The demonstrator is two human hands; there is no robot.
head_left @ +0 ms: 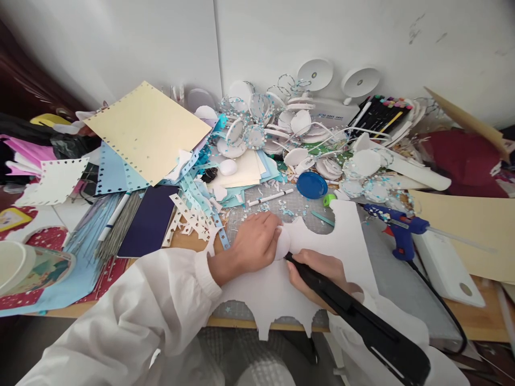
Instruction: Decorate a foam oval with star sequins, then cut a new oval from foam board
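Observation:
My left hand (pixel 257 241) presses a small white disc (pixel 283 244) down on a white sheet (pixel 257 292), its fingers bent together over the disc's left side. The sheet has rounded bites cut from its edges. Between the fingers of my right hand (pixel 317 273) is a long black pen-shaped tool (pixel 354 311) with a narrow tip. That tip meets the sheet at the lower right edge of the disc, while the thick end slants toward me. I cannot make out the exact kind of tool.
A blue glue gun (pixel 402 228) lies at the right. Behind my hands are a blue lid (pixel 311 185), a white marker (pixel 270 197) and a pile of white discs and beaded rings (pixel 257 118). Punched paper strips (pixel 195 214) and a dark blue pad (pixel 148 222) lie left.

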